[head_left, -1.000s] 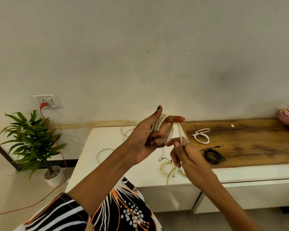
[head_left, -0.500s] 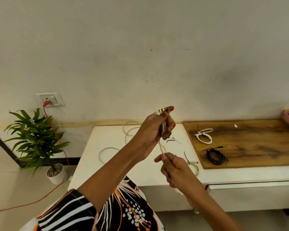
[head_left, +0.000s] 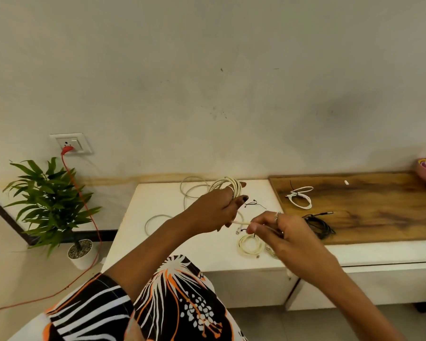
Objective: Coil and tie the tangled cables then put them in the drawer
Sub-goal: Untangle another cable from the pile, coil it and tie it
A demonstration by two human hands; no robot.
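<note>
Hands [head_left: 214, 210] lowered, white cabinet top [head_left: 172, 242], stained wall [head_left: 207, 82]

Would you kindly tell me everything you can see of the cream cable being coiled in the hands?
The cream cable is a thin, round, plastic-looking cord, wound in several loops into a bundle. The left hand grips the bundle, held up above the white cabinet top. A free length runs from under that hand to the right hand, which pinches it. Its end is hidden.
</note>
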